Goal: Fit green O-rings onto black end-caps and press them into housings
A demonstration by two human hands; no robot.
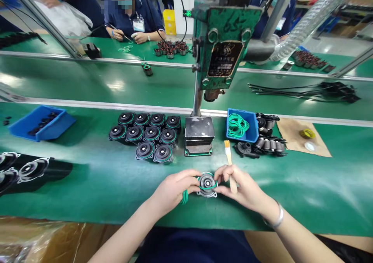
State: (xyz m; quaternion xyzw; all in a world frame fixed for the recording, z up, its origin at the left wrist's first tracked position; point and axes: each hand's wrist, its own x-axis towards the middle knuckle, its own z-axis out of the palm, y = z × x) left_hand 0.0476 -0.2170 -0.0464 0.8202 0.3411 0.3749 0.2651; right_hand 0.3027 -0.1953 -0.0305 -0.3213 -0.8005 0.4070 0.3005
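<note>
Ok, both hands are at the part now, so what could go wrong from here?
The green ring held at the part might twist or sit unevenly.
The brush, tucked in the right hand, may hamper its fingers or slip.
The ring bunch at the left hand could snag or drop.

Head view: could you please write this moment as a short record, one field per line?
Left hand: holds spare green rings, at left side of the round part
Right hand: holds brush, bristles pointing forward; fingertips at the part's right side
Green ring: across the round part, between both hands
Metal block: beyond the hands
Blue bin: right of the metal block, holding more green rings
</note>
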